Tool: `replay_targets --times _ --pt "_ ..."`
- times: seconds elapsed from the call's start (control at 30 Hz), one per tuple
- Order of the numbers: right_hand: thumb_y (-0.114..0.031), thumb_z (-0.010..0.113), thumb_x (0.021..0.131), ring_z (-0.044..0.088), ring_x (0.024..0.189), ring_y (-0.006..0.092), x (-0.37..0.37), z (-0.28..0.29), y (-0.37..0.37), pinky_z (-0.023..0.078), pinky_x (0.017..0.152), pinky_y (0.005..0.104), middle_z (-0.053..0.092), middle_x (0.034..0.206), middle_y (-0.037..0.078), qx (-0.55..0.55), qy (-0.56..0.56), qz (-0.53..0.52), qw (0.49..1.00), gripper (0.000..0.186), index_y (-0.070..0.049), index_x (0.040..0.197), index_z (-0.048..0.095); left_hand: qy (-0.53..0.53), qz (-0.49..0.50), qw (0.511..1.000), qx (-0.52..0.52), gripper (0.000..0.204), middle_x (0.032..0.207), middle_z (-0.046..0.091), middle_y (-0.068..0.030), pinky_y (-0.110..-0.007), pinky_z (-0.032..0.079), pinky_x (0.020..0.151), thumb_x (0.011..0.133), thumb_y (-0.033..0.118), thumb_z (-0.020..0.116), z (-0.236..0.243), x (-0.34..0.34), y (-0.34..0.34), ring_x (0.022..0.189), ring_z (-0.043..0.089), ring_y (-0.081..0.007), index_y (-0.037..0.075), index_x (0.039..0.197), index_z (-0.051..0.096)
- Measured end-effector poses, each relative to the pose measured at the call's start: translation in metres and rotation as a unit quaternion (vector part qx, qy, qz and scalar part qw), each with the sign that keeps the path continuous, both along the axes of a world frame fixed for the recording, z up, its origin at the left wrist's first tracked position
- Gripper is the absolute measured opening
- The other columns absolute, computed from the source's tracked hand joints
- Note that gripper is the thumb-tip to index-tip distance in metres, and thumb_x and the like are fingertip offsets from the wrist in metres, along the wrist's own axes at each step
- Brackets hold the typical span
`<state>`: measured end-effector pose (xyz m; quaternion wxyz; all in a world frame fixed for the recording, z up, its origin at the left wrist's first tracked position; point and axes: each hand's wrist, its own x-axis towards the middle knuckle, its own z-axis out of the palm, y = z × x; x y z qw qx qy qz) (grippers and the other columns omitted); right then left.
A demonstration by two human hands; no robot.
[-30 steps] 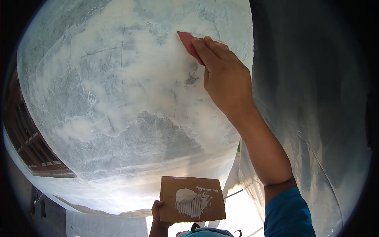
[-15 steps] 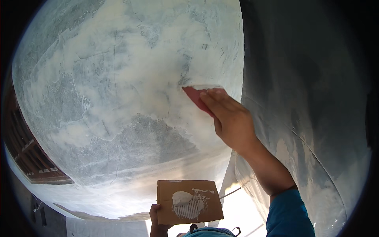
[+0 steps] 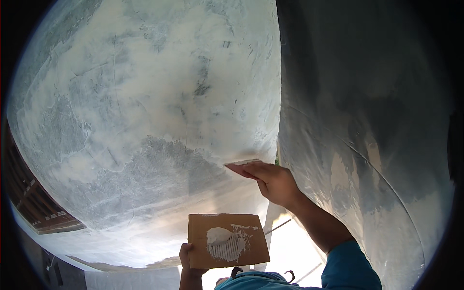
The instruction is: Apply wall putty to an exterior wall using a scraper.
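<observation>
Putty: white lump [image 3: 218,235] sits on the cardboard [image 3: 227,240], below the wall [image 3: 145,121].
Left hand [image 3: 186,253]: fingers grip the cardboard's lower edge.
Right hand [image 3: 273,181]: fingers clamp a scraper [image 3: 239,166] against the wall.
Risk: a tilted cardboard probably drops putty.

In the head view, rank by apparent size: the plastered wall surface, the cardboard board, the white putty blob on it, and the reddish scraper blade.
1. Plastered wall surface, by far the largest.
2. Cardboard board.
3 and 4. Putty blob and scraper blade look alike; the right hand hides part of the blade, so no ranking.
</observation>
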<state>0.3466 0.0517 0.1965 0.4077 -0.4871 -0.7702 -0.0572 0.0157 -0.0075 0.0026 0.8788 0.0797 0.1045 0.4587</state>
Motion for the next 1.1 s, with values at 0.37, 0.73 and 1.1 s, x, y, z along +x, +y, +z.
replay_targets --times 0.37,0.73,1.1 --pt "-0.001 0.062 0.081 0.058 0.124 0.0315 0.009 -0.067 0.04 0.048 0.106 0.0425 0.061 0.136 0.014 0.206 -0.168 -0.153 0.952 0.054 -0.013 0.133 0.063 -0.042 -0.01 0.999 0.005 0.074 0.13 0.058 -0.0269 -0.055 0.054 0.093 0.085 0.041 0.05 0.009 0.011 0.0 0.111 0.063 -0.0414 -0.004 0.143 0.04" --pt "-0.001 0.056 0.085 0.064 0.075 0.012 -0.006 -0.125 -0.089 0.051 0.073 0.0266 0.071 0.085 0.007 -0.243 0.362 -0.163 0.885 0.041 -0.011 0.123 0.071 0.009 0.031 0.999 0.013 0.073 0.132 0.058 -0.0247 -0.054 0.055 0.092 0.086 0.042 0.051 0.004 -0.007 -0.022 0.113 0.063 -0.0402 -0.003 0.143 0.041" --pt "-0.003 0.065 0.089 0.06 0.083 0.0092 -0.061 -0.121 -0.142 0.048 0.077 0.0239 0.069 0.092 0.005 -0.183 0.524 -0.17 0.814 0.027 0.005 0.115 0.066 -0.015 -0.009 1.0 0.014 0.071 0.131 0.058 -0.0244 -0.053 0.055 0.093 0.089 0.044 0.049 0.008 -0.037 -0.02 0.114 0.063 -0.0392 -0.003 0.142 0.042"
